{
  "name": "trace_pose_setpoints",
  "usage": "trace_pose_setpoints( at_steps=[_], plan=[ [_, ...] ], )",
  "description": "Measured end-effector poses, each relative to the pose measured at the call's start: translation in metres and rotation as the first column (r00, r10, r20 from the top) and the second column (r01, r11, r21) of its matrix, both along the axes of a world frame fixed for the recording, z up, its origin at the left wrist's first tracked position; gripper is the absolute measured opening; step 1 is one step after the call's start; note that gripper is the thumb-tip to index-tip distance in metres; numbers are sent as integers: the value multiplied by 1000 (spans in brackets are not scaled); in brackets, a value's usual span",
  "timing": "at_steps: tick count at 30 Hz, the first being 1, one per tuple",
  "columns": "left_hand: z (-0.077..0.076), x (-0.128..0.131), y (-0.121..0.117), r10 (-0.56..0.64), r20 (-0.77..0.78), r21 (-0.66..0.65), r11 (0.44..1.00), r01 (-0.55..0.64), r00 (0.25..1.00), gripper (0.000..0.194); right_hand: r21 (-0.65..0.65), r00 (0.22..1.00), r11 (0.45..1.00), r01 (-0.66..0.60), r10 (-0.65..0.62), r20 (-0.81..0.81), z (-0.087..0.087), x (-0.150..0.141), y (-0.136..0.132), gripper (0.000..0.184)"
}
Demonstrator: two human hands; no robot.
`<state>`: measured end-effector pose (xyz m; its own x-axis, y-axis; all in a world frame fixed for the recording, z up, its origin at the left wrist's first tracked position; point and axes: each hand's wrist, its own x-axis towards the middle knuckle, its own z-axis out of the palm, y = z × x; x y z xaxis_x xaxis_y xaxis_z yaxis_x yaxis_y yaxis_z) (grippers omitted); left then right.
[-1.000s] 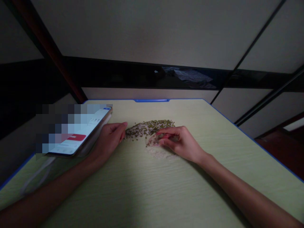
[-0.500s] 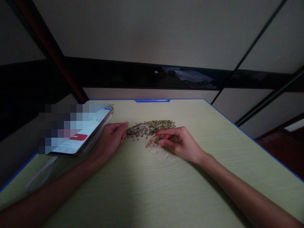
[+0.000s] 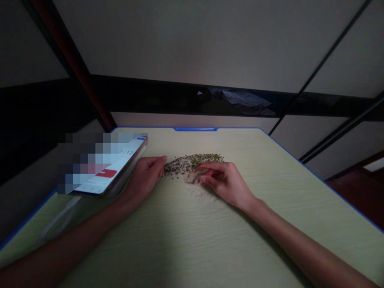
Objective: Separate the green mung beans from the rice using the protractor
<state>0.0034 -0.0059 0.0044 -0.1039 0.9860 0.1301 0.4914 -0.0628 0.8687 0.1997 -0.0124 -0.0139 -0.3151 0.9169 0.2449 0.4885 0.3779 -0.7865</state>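
A long pile of small green beans and pale grains (image 3: 192, 162) lies across the middle of the table. My left hand (image 3: 149, 172) is at the pile's left end, its fingers curled and thumb pressed against them. What it holds, if anything, is hidden. Between the thumb and fingers of my right hand (image 3: 226, 181) is a small clear plastic piece with red on it (image 3: 193, 176), its exact kind unclear. This piece is tilted at the pile's near side, partly covered by the fingers. A thin patch of pale grains (image 3: 204, 195) spreads just below the right hand.
A lit phone (image 3: 112, 172) leans at the left, partly blurred out, with a white cable (image 3: 61, 216) below it. The light wooden table (image 3: 180, 248) has a blue edge and a blue handle (image 3: 196, 129) at the back. Cabinet panels (image 3: 195, 44) stand behind.
The view has shifted slightly, so everything sits a little further right and lower. The clear piece in my right hand has changed its tilt and shows a narrower face. My left hand stays beside the pile.
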Motion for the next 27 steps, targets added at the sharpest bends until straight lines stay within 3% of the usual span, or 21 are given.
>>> trace_pose_setpoints(
  at_steps=[11, 27],
  plan=[
    [-1, -2, -1, -12, 59, -28, 1000, 14, 998, 39, -78, 995, 994, 70, -75, -59, 0, 1, -2, 27],
    [-2, -2, 0, -21, 71, -9, 1000, 22, 997, 38, -22, 979, 980, 198, -199, -45, -7, -9, 13, 28]
  ],
)
